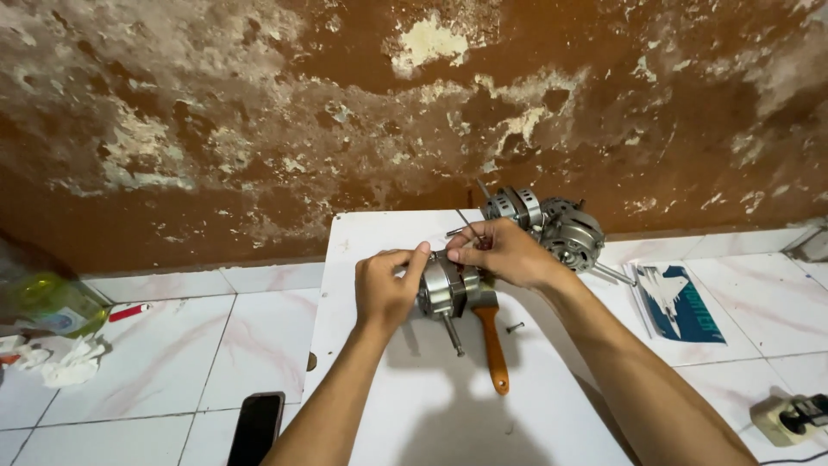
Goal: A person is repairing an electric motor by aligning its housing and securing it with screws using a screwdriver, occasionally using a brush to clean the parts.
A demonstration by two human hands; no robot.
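Left hand [384,289] & right hand [504,253] both grip a small metal motor [447,289] just above the white worktop [405,414], mid-scene. Left fingers closed on its left side; right fingers closed on its far-right top, pinching thin metal pins [470,226]. Shaft points near. Orange-handled brush [492,341] lies beside it, loose screw [515,327] right. Two more motors [552,223] at far right edge. Phone [256,427] on floor, near left.

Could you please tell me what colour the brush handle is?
The brush handle is orange-brown, shown best in the head view.
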